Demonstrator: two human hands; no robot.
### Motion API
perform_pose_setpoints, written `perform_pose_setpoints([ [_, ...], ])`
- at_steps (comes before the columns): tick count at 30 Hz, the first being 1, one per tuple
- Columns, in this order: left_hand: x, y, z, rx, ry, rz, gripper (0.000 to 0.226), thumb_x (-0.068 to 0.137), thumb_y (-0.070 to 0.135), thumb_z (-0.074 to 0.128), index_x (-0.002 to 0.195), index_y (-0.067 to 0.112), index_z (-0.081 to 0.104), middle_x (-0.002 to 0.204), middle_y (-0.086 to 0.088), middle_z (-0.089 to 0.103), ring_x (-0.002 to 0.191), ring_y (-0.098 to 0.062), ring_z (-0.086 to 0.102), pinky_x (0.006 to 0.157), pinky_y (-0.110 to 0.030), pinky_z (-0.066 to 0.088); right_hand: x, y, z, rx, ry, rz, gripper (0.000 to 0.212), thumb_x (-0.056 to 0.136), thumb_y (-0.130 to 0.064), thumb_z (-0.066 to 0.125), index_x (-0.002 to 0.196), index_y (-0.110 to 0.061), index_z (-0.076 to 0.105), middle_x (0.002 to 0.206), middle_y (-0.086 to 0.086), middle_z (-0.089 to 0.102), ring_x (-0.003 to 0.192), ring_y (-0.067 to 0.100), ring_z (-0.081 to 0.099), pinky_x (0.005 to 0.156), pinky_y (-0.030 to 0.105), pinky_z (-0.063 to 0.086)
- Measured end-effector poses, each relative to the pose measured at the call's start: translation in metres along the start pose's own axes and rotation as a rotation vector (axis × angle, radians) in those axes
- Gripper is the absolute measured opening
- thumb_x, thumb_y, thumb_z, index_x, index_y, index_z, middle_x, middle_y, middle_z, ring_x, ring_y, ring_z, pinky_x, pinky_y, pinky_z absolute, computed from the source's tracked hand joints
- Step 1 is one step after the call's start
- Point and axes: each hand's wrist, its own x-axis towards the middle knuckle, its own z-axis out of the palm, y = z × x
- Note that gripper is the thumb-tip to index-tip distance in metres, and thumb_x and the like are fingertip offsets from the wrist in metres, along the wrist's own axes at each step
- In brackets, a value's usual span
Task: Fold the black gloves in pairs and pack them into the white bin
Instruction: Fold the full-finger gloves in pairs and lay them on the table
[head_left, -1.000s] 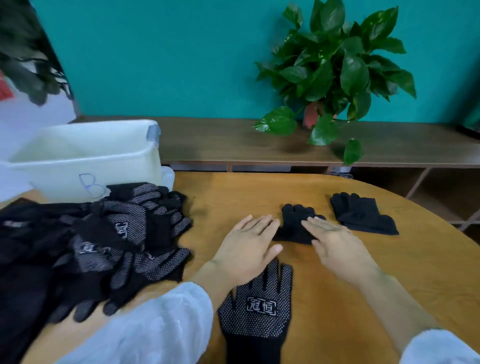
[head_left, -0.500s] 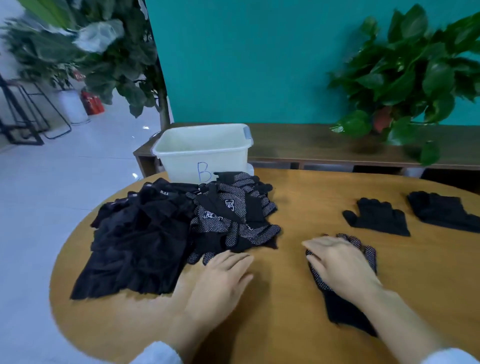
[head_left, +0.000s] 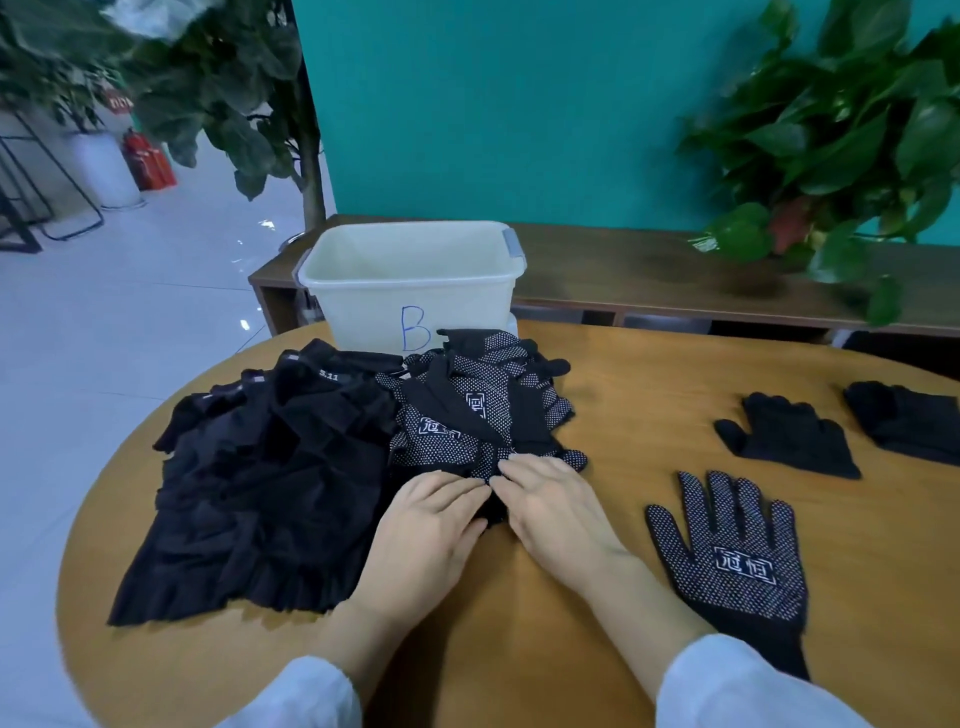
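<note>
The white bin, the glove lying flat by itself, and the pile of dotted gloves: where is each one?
white bin (head_left: 363, 304): head view, on its front wall left of the blue letter B.
flat dotted glove (head_left: 737, 566): head view, on the palm's printed label.
pile of dotted gloves (head_left: 483, 410): head view, on the pile's middle.

Support surface: a rounded wooden table (head_left: 597, 597), tan top, curved edge seen at left and at the near side. At its far edge a white bin (head_left: 410, 291) is stood, marked with a blue "B" on the front wall. Directly before the bin a heap of dotted black gloves (head_left: 478, 410) is piled, touching a spread of plain black cloth (head_left: 260, 493) on its left — the cloth reaches toward the left rim. To the right, well apart from the heap, a single dotted glove (head_left: 732, 561) is laid flat, fingers pointing away. Beyond it a plain black glove (head_left: 789, 441) is placed, and further right a folded black pair (head_left: 909, 421) — partly cut by the frame.
</note>
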Motion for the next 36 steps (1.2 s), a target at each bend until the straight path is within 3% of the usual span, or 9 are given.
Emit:
perform_pose_setpoints([
  [9,-0.002,0.0,-0.004,-0.058,-0.013,-0.021,0.045,0.084,0.041,0.059,0.117,0.012,0.07,0.121,0.005,0.067,0.113,-0.014,0.053,0.108,-0.022,0.028,-0.004,-0.006,0.0,0.176,0.116,0.082,0.028,0.082,-0.021,0.047,0.086,-0.015,0.074,0.091,-0.003,0.074,0.094,0.016,0.067,0.088,0.026,0.041],
  [16,-0.005,0.005,-0.017,-0.027,0.029,0.017,0.038,0.077,0.024,0.066,0.113,0.013,0.072,0.123,0.002,0.066,0.113,-0.019,0.056,0.104,-0.031,0.037,-0.029,-0.022,-0.026,0.449,0.148,0.177,0.024,0.083,-0.019,0.056,0.096,-0.018,0.076,0.106,-0.007,0.073,0.106,0.01,0.064,0.093,0.028,0.048],
  [19,-0.007,0.016,-0.028,-0.057,0.022,0.04,0.031,0.081,0.03,0.061,0.106,0.017,0.074,0.118,0.005,0.068,0.11,-0.016,0.057,0.103,-0.03,0.037,-0.043,-0.025,-0.045,0.557,0.116,0.251,0.026,0.084,-0.021,0.054,0.098,-0.022,0.075,0.107,-0.011,0.072,0.105,0.005,0.062,0.094,0.029,0.048],
  [23,-0.003,0.048,-0.057,-0.372,0.01,-0.117,0.02,0.084,0.038,0.064,0.092,0.025,0.077,0.097,0.015,0.073,0.093,-0.007,0.064,0.087,-0.027,0.048,-0.059,-0.025,-0.078,0.758,0.119,0.464,0.019,0.084,-0.02,0.063,0.097,-0.032,0.072,0.084,-0.017,0.07,0.077,0.002,0.063,0.074,0.028,0.05],
  [25,0.005,0.067,-0.074,-0.676,-0.013,-0.32,0.005,0.081,0.028,0.076,0.085,0.027,0.077,0.08,0.012,0.072,0.076,-0.005,0.064,0.073,-0.024,0.049,-0.063,-0.026,-0.098,0.915,0.141,0.51,0.014,0.084,-0.016,0.068,0.09,-0.027,0.074,0.082,-0.014,0.072,0.077,0.005,0.065,0.076,0.029,0.053],
  [27,0.017,0.083,-0.091,-0.897,-0.03,-0.446,0.005,0.078,0.016,0.08,0.078,0.015,0.075,0.068,0.001,0.068,0.062,-0.009,0.058,0.062,-0.028,0.047,-0.065,-0.026,-0.121,1.096,0.187,0.517,0.02,0.086,-0.002,0.069,0.08,-0.02,0.073,0.074,-0.012,0.072,0.07,0.003,0.063,0.071,0.023,0.052],
  [30,0.034,0.102,-0.118,-0.972,-0.031,-0.493,0.041,0.08,0.025,0.079,0.073,-0.009,0.058,0.065,-0.024,0.055,0.061,-0.018,0.049,0.057,-0.031,0.039,-0.065,-0.019,-0.156,1.24,0.273,0.545,0.014,0.088,0.001,0.067,0.076,-0.008,0.07,0.073,-0.001,0.073,0.068,0.009,0.065,0.067,0.025,0.054],
  [33,0.044,0.119,-0.137,-0.987,-0.037,-0.514,0.036,0.085,0.024,0.075,0.06,0.005,0.057,0.063,-0.01,0.059,0.057,-0.014,0.053,0.054,-0.023,0.042,-0.064,-0.012,-0.18,1.266,0.265,0.582,0.01,0.088,-0.002,0.067,0.078,-0.004,0.07,0.077,0.008,0.073,0.07,0.016,0.069,0.069,0.031,0.058],
  [36,0.047,0.133,-0.146,-0.993,-0.034,-0.525,0.029,0.086,0.022,0.074,0.064,0.006,0.065,0.066,-0.008,0.068,0.056,-0.011,0.06,0.052,-0.019,0.046,-0.069,-0.011,-0.192,1.233,0.253,0.593,0.014,0.087,-0.002,0.068,0.074,-0.006,0.069,0.074,0.006,0.073,0.068,0.014,0.068,0.068,0.029,0.058],
])
